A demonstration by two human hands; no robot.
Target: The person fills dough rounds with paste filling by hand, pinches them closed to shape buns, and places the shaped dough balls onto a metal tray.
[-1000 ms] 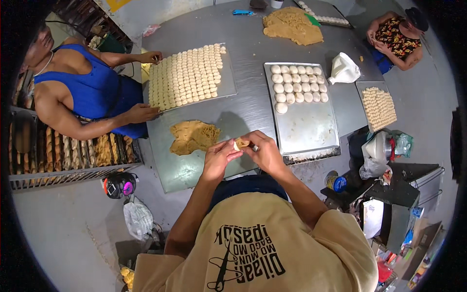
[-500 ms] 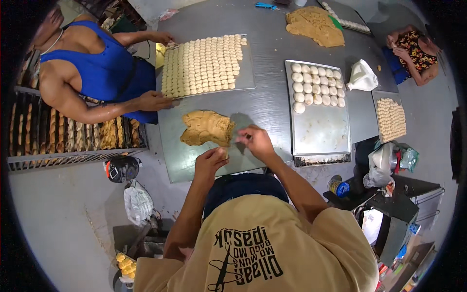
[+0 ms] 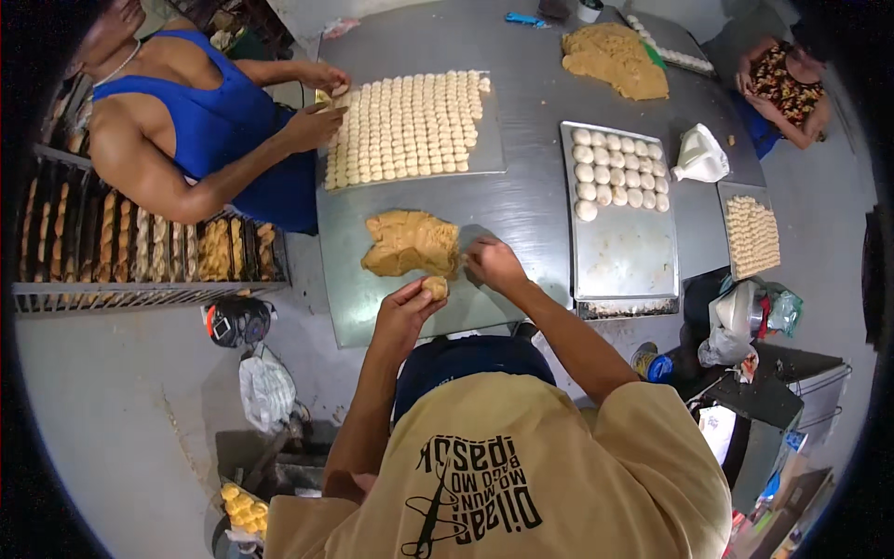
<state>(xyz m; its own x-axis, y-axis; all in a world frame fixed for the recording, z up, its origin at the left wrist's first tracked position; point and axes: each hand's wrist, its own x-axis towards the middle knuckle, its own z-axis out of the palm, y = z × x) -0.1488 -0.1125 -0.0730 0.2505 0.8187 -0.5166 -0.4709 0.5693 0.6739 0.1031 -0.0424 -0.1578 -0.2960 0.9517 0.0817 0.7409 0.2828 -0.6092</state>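
A thick slab of brown dough-like paste [image 3: 410,244] lies on the metal table in front of me. Just below its near edge, my left hand [image 3: 402,312] is closed around a small lump of dough [image 3: 435,287], which shows between thumb and fingers. My right hand [image 3: 495,265] is beside the slab's right end with its fingers curled in. Whatever those fingers may pinch is hidden from this view.
Left of me, a co-worker in a blue top [image 3: 209,112] handles something at a tray of small dough pieces [image 3: 400,126]. A metal tray [image 3: 622,256] with round dough balls lies right of my right hand. Another brown slab [image 3: 615,61] and a white container [image 3: 700,154] are farther off.
The lump in my left hand now shows more plainly as the hand has turned up. My right hand's fingers have curled in. The co-worker's near hand has moved away from me, toward the other hand.
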